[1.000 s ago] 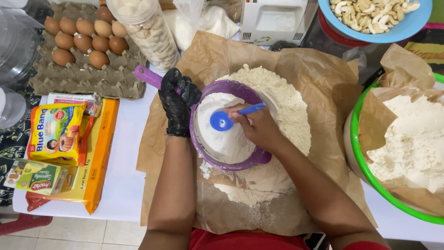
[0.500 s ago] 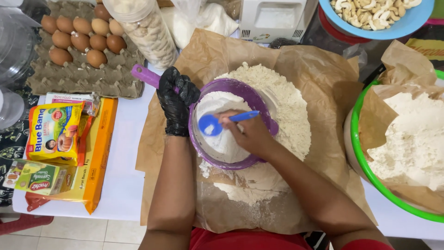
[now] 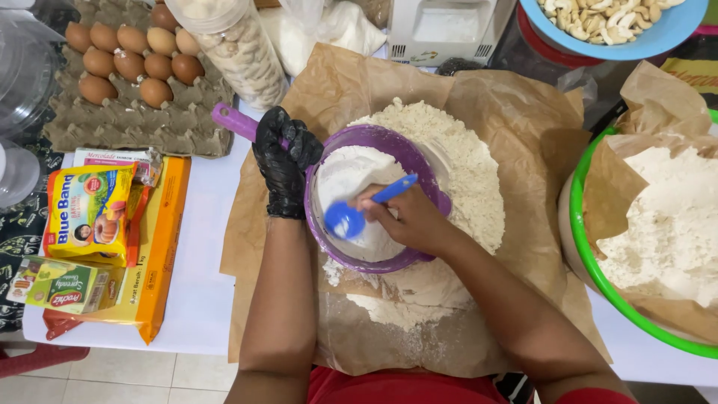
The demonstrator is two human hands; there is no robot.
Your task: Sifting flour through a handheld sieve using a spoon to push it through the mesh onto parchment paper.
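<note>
The purple sieve (image 3: 374, 202), its handle gripped by the gloved left hand (image 3: 283, 166), holds white flour that the bare right hand (image 3: 407, 218), fingers pinching a blue spoon (image 3: 357, 211), is stirring; pressing the flour through calls for steady strokes.

Glossy purple plastic for the sieve (image 3: 374, 202), smooth blue plastic for the spoon (image 3: 359, 213) in it, fine matt white powder inside. Shiny, wrinkled black rubbery glove on the left hand (image 3: 283, 163); bare right hand (image 3: 407, 218). Creased matt brown paper (image 3: 516, 120) under the coarse, crumbly flour heap (image 3: 464, 161). At ten o'clock, rough grey pulp egg tray (image 3: 134, 123) with smooth brown eggs (image 3: 123, 60). At three o'clock, glossy green plastic bowl rim (image 3: 580, 247).
</note>
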